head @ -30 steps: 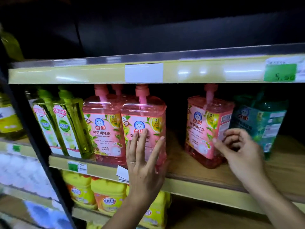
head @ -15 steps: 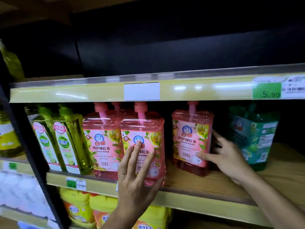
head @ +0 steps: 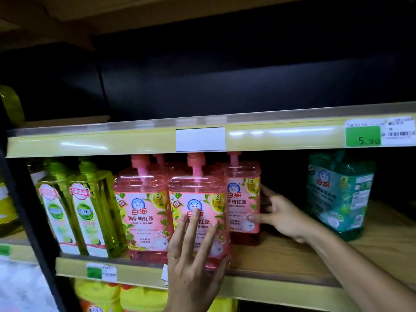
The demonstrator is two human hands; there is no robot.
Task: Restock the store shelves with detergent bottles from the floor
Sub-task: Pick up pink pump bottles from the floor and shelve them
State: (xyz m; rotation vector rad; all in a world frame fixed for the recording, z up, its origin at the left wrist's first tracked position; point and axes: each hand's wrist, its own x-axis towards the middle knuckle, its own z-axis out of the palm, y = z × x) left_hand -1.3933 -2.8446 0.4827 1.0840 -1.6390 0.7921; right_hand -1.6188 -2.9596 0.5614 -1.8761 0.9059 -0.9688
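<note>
Wood shelf [head: 281, 255]; left hand [head: 193, 262] flat on pink bottle [head: 198, 190], right hand [head: 283, 218] gripping rear bottle [head: 244, 199]

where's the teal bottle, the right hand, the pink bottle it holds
teal bottle [head: 337, 194], head view, front label
right hand [head: 286, 217], head view, back of hand
held pink bottle [head: 242, 199], head view, front label

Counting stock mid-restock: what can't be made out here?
Head view:
- Rear pink bottles: hidden behind the front pink bottle, count unclear.
- Right hand grip on the right pink bottle: partly hidden behind it.
- Yellow bottles below: covered by left hand, cut off by bottom edge.
- Price tag print: blurred.
</note>
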